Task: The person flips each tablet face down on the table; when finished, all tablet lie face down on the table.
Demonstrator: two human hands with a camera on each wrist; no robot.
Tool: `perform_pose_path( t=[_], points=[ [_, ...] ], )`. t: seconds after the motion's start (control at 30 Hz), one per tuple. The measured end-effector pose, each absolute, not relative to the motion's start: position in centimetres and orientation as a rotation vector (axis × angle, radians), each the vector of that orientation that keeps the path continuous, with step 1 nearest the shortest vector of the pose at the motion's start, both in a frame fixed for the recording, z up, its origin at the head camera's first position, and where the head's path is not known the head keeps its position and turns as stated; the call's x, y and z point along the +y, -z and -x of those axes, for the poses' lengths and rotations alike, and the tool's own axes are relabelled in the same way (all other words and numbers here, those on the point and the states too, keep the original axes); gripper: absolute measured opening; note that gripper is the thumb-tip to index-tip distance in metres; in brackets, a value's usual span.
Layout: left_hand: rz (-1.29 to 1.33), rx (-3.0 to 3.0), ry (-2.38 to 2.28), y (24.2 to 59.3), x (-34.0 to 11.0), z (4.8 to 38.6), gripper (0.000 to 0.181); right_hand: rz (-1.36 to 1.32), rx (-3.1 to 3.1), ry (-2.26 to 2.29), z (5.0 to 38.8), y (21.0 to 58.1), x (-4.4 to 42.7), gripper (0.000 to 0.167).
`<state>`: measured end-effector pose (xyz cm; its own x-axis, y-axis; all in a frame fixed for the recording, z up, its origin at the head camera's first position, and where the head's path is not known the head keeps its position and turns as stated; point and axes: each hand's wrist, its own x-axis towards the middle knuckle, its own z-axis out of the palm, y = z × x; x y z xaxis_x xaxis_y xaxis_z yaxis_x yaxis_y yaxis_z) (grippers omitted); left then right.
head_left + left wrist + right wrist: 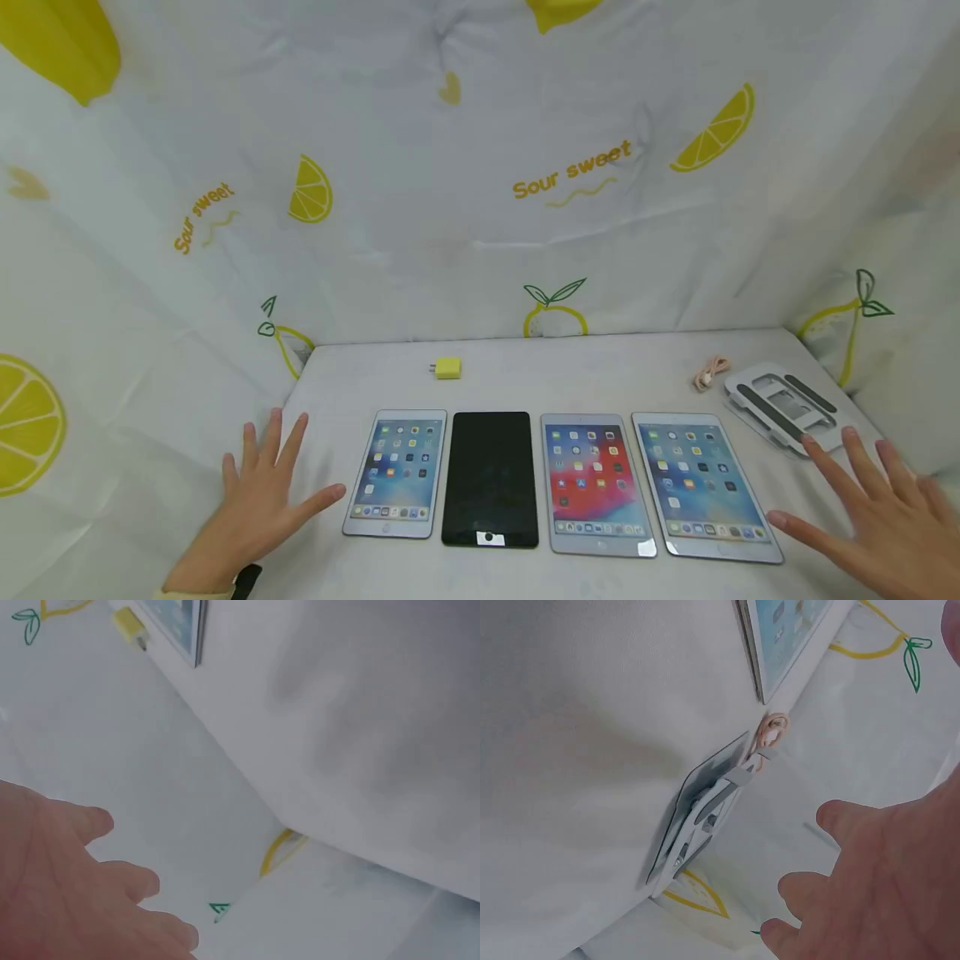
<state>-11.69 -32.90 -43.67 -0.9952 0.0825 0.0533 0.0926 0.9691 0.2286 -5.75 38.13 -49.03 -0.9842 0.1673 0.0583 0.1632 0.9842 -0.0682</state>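
Several tablets lie in a row on the white table. The leftmost tablet (397,473) has a white frame and lit blue screen; beside it is a black tablet (491,479) with a dark screen. A white tablet with a red and blue screen (597,485) and another with a blue screen (707,487) follow. My left hand (255,500), fingers spread, is left of the row and holds nothing; its palm (67,892) shows in the left wrist view. My right hand (885,517), also spread and holding nothing, is right of the row, near the folding stand (791,404).
Behind the leftmost tablets sits a yellow plug adapter (447,368). A coiled pink cable (710,372) lies at the back right, beside the stand, and shows in the right wrist view too. White cloth (420,208) with lemon prints rises behind the table and at both sides.
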Motion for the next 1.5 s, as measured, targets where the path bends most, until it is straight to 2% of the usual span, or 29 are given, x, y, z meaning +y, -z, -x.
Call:
perform_pose_path(
  t=[0.13, 0.27, 0.47, 0.67, 0.9, 1.2, 1.5],
  points=[
    [0.197, -3.035, 0.412, 43.5, -30.9, 12.3, 0.121, 0.172, -3.112, -0.207, 6.3, 48.7, 38.2, 0.128],
    [0.291, -3.008, 0.494, 43.5, -26.9, 13.2, 0.119, 0.141, -3.183, -0.342, 7.3, 47.7, 37.7, 0.117],
    [0.522, -2.947, 0.629, 43.6, -19.2, 14.1, 0.101, 0.068, -3.172, -0.48, 8.7, 46.9, 36.2, 0.108],
    [0.743, -2.961, 0.862, 43.2, -11.3, 14.6, 0.085, 0.03, -3.146, -0.527, 9.2, 46.8, 35.0, 0.1],
    [0.915, -2.972, 1.174, 43.8, -3.2, 14.9, 0.08, 0.06, -3.144, -0.601, 9.6, 46.8, 33.4, 0.1],
    [0.898, -2.985, 1.467, 44.9, 3.6, 14.2, 0.075, 0.1, -3.126, -0.684, 9.9, 47.7, 32.1, 0.101],
    [0.573, -3.04, 1.801, 44.9, 7.5, 13.8, 0.076, 0.137, -3.089, -0.691, 9.7, 48.1, 32.0, 0.097]
  ],
)
